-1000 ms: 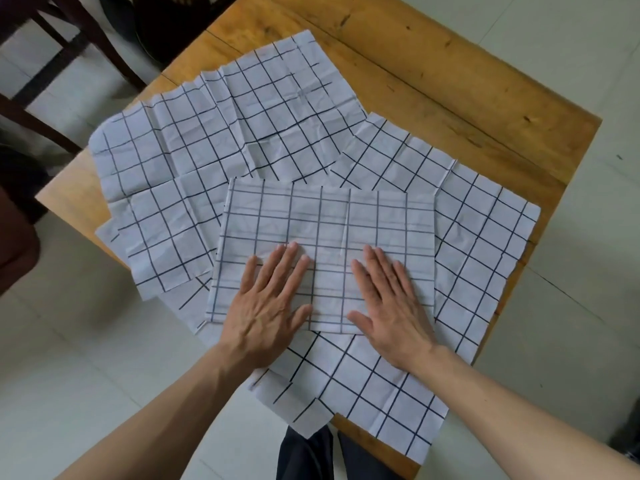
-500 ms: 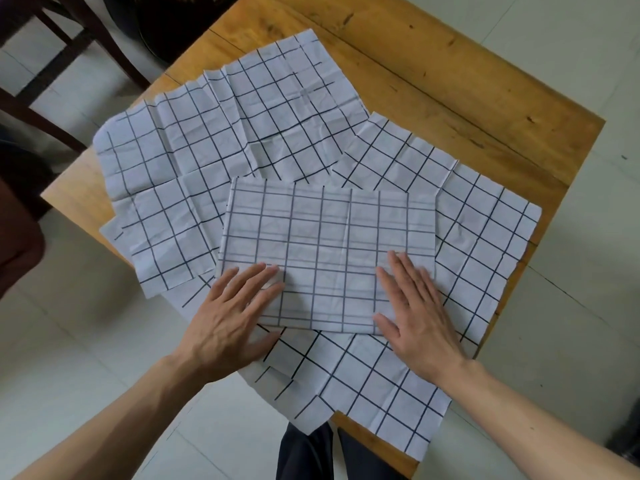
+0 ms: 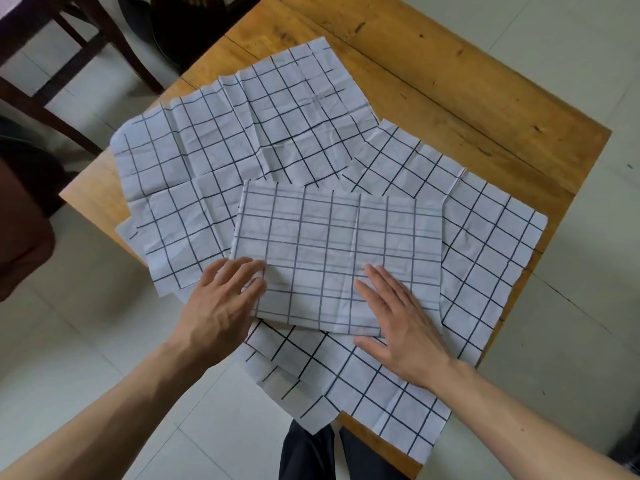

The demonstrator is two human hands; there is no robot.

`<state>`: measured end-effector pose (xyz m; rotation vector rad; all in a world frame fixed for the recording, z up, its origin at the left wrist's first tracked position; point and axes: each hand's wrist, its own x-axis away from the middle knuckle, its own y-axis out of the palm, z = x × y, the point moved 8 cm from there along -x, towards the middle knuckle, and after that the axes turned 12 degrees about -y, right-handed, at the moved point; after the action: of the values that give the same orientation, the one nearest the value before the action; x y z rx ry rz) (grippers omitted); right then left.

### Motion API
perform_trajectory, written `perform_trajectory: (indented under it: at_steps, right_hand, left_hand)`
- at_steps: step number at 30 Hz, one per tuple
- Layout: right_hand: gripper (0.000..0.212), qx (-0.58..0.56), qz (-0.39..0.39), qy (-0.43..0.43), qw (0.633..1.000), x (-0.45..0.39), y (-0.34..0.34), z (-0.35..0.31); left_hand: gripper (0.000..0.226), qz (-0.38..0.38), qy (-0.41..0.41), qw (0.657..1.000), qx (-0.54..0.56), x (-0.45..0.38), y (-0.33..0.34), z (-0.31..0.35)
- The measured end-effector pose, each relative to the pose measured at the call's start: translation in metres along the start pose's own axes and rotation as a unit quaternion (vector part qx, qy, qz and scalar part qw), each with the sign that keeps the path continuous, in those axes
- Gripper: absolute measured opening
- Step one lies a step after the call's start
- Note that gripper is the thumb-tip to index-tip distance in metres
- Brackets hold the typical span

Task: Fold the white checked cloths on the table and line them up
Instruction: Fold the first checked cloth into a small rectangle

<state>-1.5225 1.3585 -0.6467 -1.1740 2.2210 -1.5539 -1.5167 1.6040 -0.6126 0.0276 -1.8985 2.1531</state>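
A white checked cloth, folded into a rectangle, lies on top of several unfolded checked cloths on the wooden table. My left hand rests on the folded cloth's left edge near its front corner, fingers slightly bent and pointing right. My right hand lies flat, fingers spread, on the cloth's front right part. Unfolded cloths spread out at the back left, to the right and at the front, where one hangs over the table's near corner.
Bare wood shows along the table's far and right sides. A dark wooden chair stands beyond the left corner. A dark red object sits at the left edge of view. White floor tiles surround the table.
Both hands slid apart from the middle of the folded cloth. The left hand has gone to the left edge and its fingers have bent; the right sits lower on the front right.
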Motion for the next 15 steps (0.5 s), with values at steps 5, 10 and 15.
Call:
perform_trajectory:
  at_steps: [5, 10, 15]
  right_hand:
    - [0.103, -0.005, 0.003, 0.020, 1.000, -0.006, -0.006, -0.004]
    - [0.105, -0.027, 0.023, -0.040, 0.999, -0.012, -0.019, -0.038]
    - [0.058, -0.029, 0.117, -0.058, 0.991, -0.003, -0.033, -0.059]
  left_hand:
    - [0.023, 0.080, -0.004, 0.996, 0.040, 0.006, -0.027, 0.001]
    - [0.015, 0.090, 0.012, 0.994, 0.066, 0.015, -0.049, 0.033]
    - [0.013, 0.083, 0.032, 0.991, 0.099, 0.013, -0.060, 0.075]
